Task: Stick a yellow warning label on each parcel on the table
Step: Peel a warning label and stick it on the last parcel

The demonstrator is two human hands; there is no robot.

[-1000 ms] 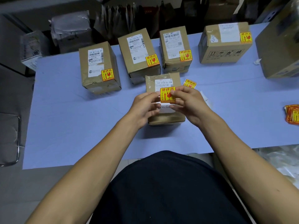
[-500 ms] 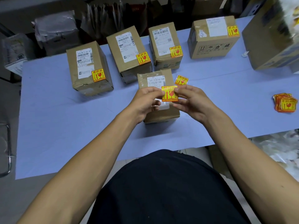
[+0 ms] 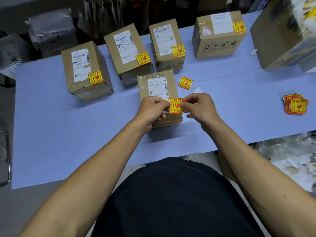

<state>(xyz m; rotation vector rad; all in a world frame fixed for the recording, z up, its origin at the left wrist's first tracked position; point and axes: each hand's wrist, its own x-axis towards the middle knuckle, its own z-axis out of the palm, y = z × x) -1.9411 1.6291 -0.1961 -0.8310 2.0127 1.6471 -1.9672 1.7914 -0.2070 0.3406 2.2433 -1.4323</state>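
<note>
Both hands pinch one yellow warning label [image 3: 175,105]: the left hand [image 3: 152,109] holds its left edge, the right hand [image 3: 199,106] its right edge. The label hovers face up just above the near end of the unlabelled parcel [image 3: 158,89], whose long axis runs away from the person on the tabletop [image 3: 68,125].

Left hand: the left hand [image 3: 151,109] was raised in front of the torso, fingers curled, its thumb and forefinger pinching the left edge of a yellow warning label [image 3: 175,105].
Right hand: the right hand [image 3: 199,106] mirrored it, thumb and forefinger in a pinch grip on the label's right edge, the other fingers curled under.
Arms: both bare forearms reached forward from the lower corners and converged toward the centre, wrists nearly straight.
Spacing: the two hands were close together, the label between them.
</note>
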